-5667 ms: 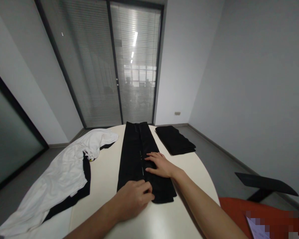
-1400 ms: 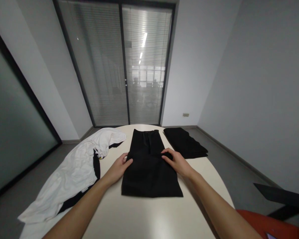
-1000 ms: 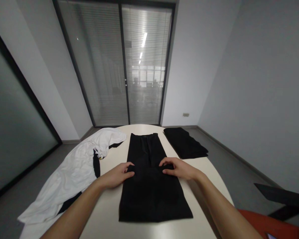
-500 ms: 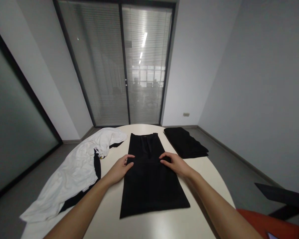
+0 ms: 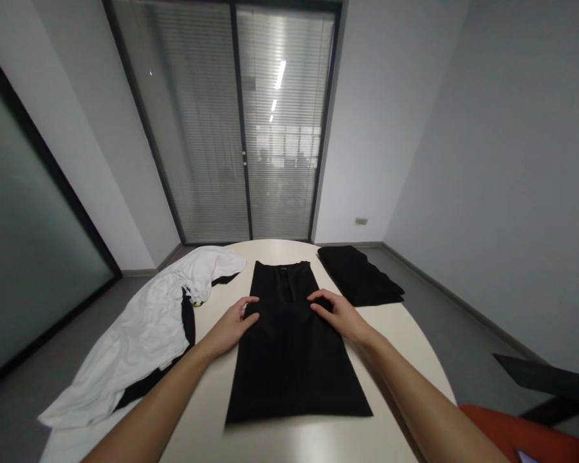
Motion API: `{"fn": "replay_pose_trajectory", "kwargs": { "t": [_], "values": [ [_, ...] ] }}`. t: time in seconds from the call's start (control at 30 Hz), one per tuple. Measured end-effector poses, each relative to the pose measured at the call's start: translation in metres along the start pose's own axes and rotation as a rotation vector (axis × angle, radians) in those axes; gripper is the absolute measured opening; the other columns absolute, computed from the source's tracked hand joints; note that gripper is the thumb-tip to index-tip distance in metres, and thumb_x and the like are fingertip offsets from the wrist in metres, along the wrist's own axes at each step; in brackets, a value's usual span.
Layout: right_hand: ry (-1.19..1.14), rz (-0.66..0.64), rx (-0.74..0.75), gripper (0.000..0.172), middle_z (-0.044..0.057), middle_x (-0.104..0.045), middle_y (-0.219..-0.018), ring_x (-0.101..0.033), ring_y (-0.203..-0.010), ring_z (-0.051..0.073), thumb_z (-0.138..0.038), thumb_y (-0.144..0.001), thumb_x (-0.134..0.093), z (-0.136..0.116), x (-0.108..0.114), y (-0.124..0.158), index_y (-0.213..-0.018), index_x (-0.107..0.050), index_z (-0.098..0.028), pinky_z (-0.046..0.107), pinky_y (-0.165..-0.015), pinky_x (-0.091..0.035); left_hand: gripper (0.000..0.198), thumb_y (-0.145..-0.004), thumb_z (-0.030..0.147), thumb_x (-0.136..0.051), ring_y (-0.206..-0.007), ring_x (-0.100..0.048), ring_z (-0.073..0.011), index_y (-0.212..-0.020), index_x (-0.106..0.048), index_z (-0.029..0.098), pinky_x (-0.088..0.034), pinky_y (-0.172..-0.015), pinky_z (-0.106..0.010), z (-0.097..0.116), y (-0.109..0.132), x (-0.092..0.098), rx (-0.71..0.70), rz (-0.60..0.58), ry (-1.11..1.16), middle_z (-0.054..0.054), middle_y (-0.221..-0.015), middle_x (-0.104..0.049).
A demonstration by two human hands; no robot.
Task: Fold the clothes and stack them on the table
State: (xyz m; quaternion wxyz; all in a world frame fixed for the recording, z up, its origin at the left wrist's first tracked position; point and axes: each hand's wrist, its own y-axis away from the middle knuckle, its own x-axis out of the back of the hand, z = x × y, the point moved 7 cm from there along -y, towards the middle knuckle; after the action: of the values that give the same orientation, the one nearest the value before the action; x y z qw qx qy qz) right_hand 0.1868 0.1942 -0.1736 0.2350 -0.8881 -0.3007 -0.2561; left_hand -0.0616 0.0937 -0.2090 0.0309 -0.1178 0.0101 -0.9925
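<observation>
A folded black garment (image 5: pixel 299 366) lies lengthwise on the table, its wide end towards me. At its narrower far end a small label and an opening with two dark strips show; I cannot tell its exact kind. My left hand (image 5: pixel 234 325) grips its left edge about halfway up, thumb and forefinger on top. On the opposite edge my right hand (image 5: pixel 341 315) holds it the same way. The remaining fingers of both hands are partly hidden. Between the hands the cloth bulges up slightly.
A white garment (image 5: pixel 149 321) with black cloth under it is heaped along the left side of the pale rounded table (image 5: pixel 270 444). At the far right lies another folded black garment (image 5: pixel 359 276). An orange-red chair (image 5: pixel 525 431) stands at lower right.
The garment's far end has shifted slightly right and nearer, and its near edge has spread a little wider. The cloth between my hands has lifted. Both hands stay almost in place.
</observation>
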Motion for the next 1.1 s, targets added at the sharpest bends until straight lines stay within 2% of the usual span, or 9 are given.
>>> {"fn": "replay_pose_trajectory", "kwargs": {
  "t": [0.2,0.33,0.43,0.53,0.67,0.83,0.97,1.03,1.1],
  "values": [
    [0.024,-0.081,-0.06,0.03,0.004,-0.07,-0.106,-0.061,-0.085,0.019,-0.045,-0.092,-0.059,0.019,-0.012,-0.002,-0.109,-0.068,-0.022,0.031,-0.076,-0.046,0.049,-0.084,0.048,-0.064,-0.097,-0.064,-0.0255,-0.12,-0.06,0.016,-0.047,-0.086,-0.036,-0.005,-0.003,-0.001,-0.015,0.024,-0.105,-0.006,-0.096,-0.068],
    [0.032,-0.102,-0.069,0.029,0.003,-0.069,-0.104,-0.058,-0.077,0.016,-0.042,-0.09,-0.061,0.018,-0.011,-0.001,-0.109,-0.068,-0.022,0.029,-0.071,-0.044,0.041,-0.083,0.045,-0.062,-0.094,-0.065,-0.0247,-0.113,-0.06,0.016,-0.047,-0.083,-0.035,-0.002,-0.002,-0.003,-0.007,-0.008,-0.074,-0.006,-0.095,-0.069],
    [0.03,-0.161,-0.093,0.029,0.001,-0.067,-0.09,-0.053,-0.068,0.014,-0.043,-0.084,-0.068,0.017,-0.012,0.002,-0.103,-0.069,-0.021,0.026,-0.062,-0.039,0.024,-0.081,0.034,-0.062,-0.089,-0.064,-0.0226,-0.099,-0.06,0.018,-0.046,-0.08,-0.032,0.005,0.0,-0.004,-0.037,-0.025,-0.09,-0.005,-0.093,-0.069],
    [-0.031,-0.215,-0.056,0.026,0.0,-0.064,-0.084,-0.055,-0.074,0.015,-0.04,-0.077,-0.076,0.008,-0.014,0.004,-0.09,-0.067,-0.019,0.026,-0.066,-0.04,0.01,-0.08,0.024,-0.059,-0.096,-0.065,-0.0222,-0.087,-0.053,0.02,-0.046,-0.085,-0.033,0.017,0.006,-0.011,-0.087,-0.094,-0.012,-0.006,-0.101,-0.071],
    [-0.127,-0.203,0.031,0.023,0.0,-0.061,-0.084,-0.056,-0.083,0.017,-0.035,-0.076,-0.076,-0.013,-0.011,0.007,-0.082,-0.062,-0.019,0.027,-0.075,-0.043,0.011,-0.082,0.019,-0.056,-0.101,-0.065,-0.0222,-0.084,-0.046,0.022,-0.044,-0.092,-0.036,0.035,0.014,-0.017,-0.147,-0.136,0.027,-0.008,-0.103,-0.074],
    [-0.111,-0.287,-0.008,0.044,0.001,-0.062,-0.093,-0.059,-0.089,0.018,-0.036,-0.071,-0.08,-0.021,-0.018,0.01,-0.111,-0.067,-0.021,0.028,-0.079,-0.045,0.014,-0.083,0.022,-0.062,-0.098,-0.065,-0.0208,-0.093,-0.052,0.02,-0.045,-0.091,-0.036,0.049,0.02,-0.023,-0.221,-0.22,-0.037,-0.008,-0.101,-0.072],
    [-0.042,-0.315,0.004,0.021,0.002,-0.067,-0.094,-0.061,-0.089,0.018,-0.03,-0.074,-0.076,-0.026,-0.025,0.013,-0.091,-0.068,-0.02,0.028,-0.078,-0.045,0.037,-0.077,0.022,-0.072,-0.099,-0.063,-0.0206,-0.11,-0.056,0.021,-0.045,-0.093,-0.035,0.052,0.022,-0.027,-0.245,-0.245,-0.172,-0.005,-0.1,-0.069],
    [-0.005,-0.303,0.048,0.012,0.002,-0.069,-0.1,-0.063,-0.091,0.018,-0.021,-0.075,-0.071,-0.034,-0.025,0.015,-0.084,-0.064,-0.02,0.027,-0.079,-0.045,0.041,-0.076,0.02,-0.072,-0.099,-0.063,-0.0209,-0.113,-0.058,0.022,-0.046,-0.093,-0.034,0.052,0.023,-0.028,-0.244,-0.209,-0.27,-0.004,-0.1,-0.069],
    [0.101,-0.303,0.087,0.014,0.001,-0.07,-0.101,-0.063,-0.088,0.018,-0.014,-0.074,-0.068,-0.043,-0.025,0.017,-0.084,-0.062,-0.021,0.027,-0.078,-0.045,0.04,-0.076,0.018,-0.07,-0.098,-0.064,-0.0218,-0.114,-0.061,0.023,-0.047,-0.09,-0.033,0.052,0.024,-0.027,-0.233,-0.128,-0.377,-0.004,-0.105,-0.069]
  ]
}}
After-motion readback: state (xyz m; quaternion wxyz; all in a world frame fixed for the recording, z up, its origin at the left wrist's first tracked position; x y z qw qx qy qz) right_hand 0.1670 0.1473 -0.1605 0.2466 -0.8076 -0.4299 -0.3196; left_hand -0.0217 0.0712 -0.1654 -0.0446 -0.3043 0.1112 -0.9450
